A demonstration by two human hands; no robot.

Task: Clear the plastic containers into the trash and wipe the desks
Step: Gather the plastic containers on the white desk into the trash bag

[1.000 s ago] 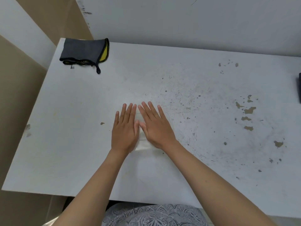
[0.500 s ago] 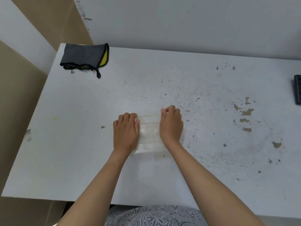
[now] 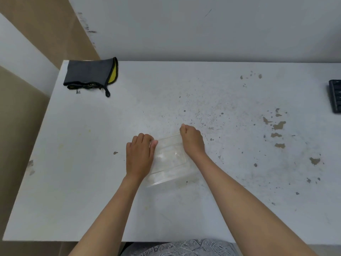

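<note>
- Item: clear plastic container [image 3: 170,159], lower centre of the frame, lying on the white desk [image 3: 92,182], tilted with its far end toward the upper right.
- Grip, left hand [image 3: 139,157]: fingers curled over the container's left edge, thumb along its rim; holding it.
- Grip, right hand [image 3: 192,140]: fingers curled tight at the far right corner, apparently clamped on the rim; the fingertips themselves are hidden under the hand.
- Contents: nothing solid visible through the plastic; faint whitish smears or glare inside, too unclear to call residue.
- Risk 1: thin clear plastic looks flexible; squeezing from both sides may buckle it, and it could spring out of the fingers.
- Risk 2: if any residue remains inside, tipping on the lift could drop it on the desk or the lap at the bottom edge.
- Risk 3: dragging rather than lifting would smear the dark specks and brown patches [image 3: 276,126] in the right half.
- Other stock: folded grey cloth with yellow lining [image 3: 88,74], upper left of the desk, well apart from the hands; dark ribbed object [image 3: 335,97] cut off at right edge, unidentified.
- Not in view: trash bin.
</note>
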